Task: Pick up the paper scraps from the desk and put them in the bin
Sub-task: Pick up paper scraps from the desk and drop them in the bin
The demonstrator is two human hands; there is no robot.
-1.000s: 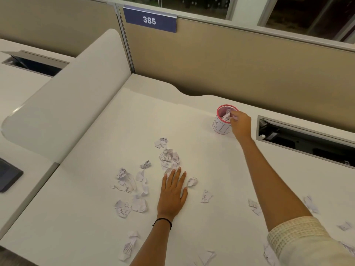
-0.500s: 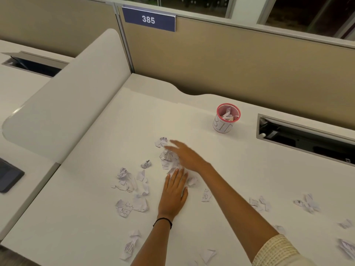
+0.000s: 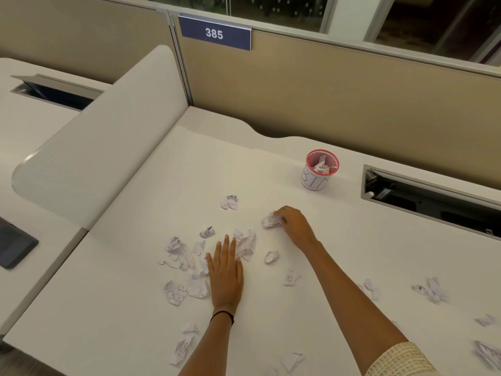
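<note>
- A crumpled scrap (image 3: 270,221) is gripped in the curled fingers of the right hand (image 3: 295,226), low over the desk (image 3: 130,308); the fingertips are hidden behind the paper.
- The left hand (image 3: 226,270) is laid flat on the desk, fingers straight, nothing held; a printed scrap (image 3: 247,244) is touched at the fingertips.
- Loose paper scraps (image 3: 176,256) are scattered around both hands; their print cannot be read.
- The bin (image 3: 314,183) is set upright beyond the right hand, well apart; a few scraps are seen inside, its bottom hidden.
- A scrap at the right edge (image 3: 488,354) and a dark flat object (image 3: 13,248) at the left are cut off.
</note>
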